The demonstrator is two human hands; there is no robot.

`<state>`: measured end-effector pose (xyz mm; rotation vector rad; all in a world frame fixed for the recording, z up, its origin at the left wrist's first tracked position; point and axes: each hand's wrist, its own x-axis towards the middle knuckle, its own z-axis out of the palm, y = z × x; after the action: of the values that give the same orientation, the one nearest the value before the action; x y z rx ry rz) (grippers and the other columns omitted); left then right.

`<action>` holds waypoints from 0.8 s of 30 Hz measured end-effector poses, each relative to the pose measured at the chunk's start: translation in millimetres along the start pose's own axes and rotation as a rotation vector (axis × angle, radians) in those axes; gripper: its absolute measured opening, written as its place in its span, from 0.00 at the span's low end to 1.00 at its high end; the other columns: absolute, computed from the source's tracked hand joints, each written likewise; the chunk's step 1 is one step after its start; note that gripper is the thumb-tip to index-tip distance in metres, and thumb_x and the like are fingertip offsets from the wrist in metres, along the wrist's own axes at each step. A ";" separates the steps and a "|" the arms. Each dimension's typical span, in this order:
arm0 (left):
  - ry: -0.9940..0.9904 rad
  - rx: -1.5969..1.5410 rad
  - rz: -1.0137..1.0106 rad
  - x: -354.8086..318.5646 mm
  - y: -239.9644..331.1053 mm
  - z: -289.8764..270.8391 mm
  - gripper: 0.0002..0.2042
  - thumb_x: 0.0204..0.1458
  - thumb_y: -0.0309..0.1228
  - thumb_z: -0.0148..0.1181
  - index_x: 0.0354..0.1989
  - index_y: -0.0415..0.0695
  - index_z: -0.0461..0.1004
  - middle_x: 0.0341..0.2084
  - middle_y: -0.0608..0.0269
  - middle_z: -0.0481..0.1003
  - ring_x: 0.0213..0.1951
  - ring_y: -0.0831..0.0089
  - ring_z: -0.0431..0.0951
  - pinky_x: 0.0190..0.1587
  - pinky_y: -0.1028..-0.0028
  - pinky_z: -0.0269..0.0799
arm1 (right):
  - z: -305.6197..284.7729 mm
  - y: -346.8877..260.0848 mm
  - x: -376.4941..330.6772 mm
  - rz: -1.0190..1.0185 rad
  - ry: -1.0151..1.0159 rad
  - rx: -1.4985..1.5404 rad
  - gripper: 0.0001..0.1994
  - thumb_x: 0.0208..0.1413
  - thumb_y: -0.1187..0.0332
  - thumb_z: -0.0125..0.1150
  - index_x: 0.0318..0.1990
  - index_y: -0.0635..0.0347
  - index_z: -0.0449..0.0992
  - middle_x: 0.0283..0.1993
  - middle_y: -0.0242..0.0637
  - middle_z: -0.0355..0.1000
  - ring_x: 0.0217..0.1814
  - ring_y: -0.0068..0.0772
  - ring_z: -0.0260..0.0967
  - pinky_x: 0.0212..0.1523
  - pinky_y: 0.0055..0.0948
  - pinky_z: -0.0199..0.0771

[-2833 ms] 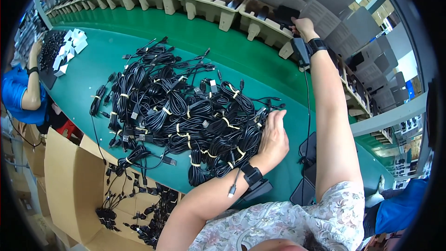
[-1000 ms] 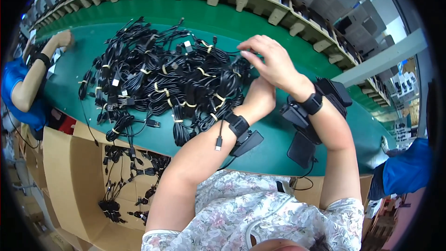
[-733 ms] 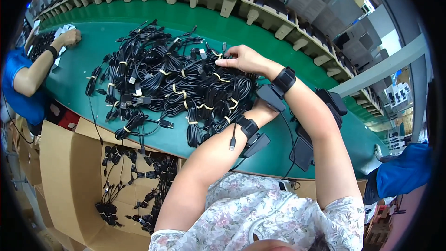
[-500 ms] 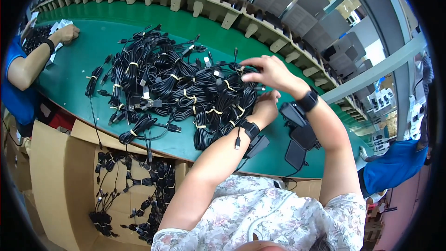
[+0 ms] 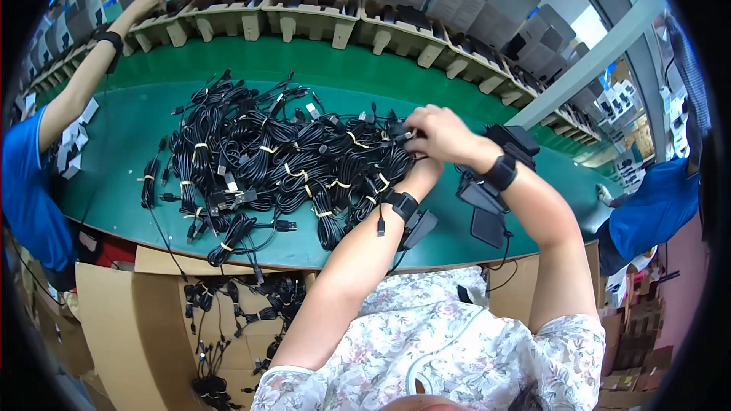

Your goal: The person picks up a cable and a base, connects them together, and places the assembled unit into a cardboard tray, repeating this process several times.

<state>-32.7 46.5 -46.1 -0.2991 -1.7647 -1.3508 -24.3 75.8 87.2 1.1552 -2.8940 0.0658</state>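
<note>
A big heap of black USB cables (image 5: 266, 144), bundled with pale ties, lies on the green table (image 5: 122, 205). At the heap's right end, my right hand (image 5: 445, 135) is closed, its curled fingers pinching a black USB cable (image 5: 400, 132). My left hand (image 5: 426, 173) is just below it, against the heap, with its fingers hidden behind the right hand and the cables. One loose connector (image 5: 381, 227) hangs by my left wristband. Both wrists wear black straps; a black box-shaped device (image 5: 419, 229) lies beside the left one.
More black devices (image 5: 487, 226) lie right of my hands. An open cardboard box (image 5: 160, 327) below the table edge holds cable bundles. Cardboard trays (image 5: 312, 21) line the far side. At left a co-worker's arm (image 5: 80, 91) reaches to the trays; another person in blue (image 5: 647, 205) is at right.
My right hand has gone from spread fingers over the cables to a curled grip, close above my left hand. The co-worker's arm at left has moved up to the trays. The view has shifted.
</note>
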 end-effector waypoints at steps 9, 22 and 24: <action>-0.603 -1.242 -0.838 33.5 53.3 -52.2 0.31 0.54 0.36 0.57 0.61 0.42 0.48 0.35 0.59 0.73 0.25 0.75 0.75 0.25 0.80 0.69 | -69.6 24.9 -25.3 0.272 0.267 1.168 0.15 0.65 0.61 0.41 0.44 0.64 0.67 0.25 0.26 0.61 0.26 0.18 0.58 0.30 0.19 0.63; -0.615 -1.239 -1.090 34.5 56.0 -54.7 0.22 0.61 0.42 0.44 0.58 0.43 0.57 0.29 0.59 0.73 0.16 0.81 0.64 0.15 0.86 0.54 | -39.7 47.1 -66.7 0.244 0.228 1.571 0.14 0.64 0.59 0.43 0.38 0.62 0.66 0.21 0.27 0.61 0.22 0.19 0.59 0.25 0.20 0.64; -0.609 -1.271 -1.005 35.8 49.0 -49.0 0.18 0.60 0.39 0.47 0.54 0.42 0.60 0.30 0.61 0.71 0.16 0.82 0.62 0.15 0.86 0.53 | -29.1 53.1 -70.8 0.212 0.086 1.624 0.12 0.63 0.61 0.45 0.39 0.62 0.67 0.21 0.28 0.62 0.22 0.22 0.61 0.26 0.22 0.65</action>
<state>1.3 11.7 14.9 -0.5599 -1.1930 -3.3233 -9.3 164.3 111.9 0.6395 -2.4110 2.5928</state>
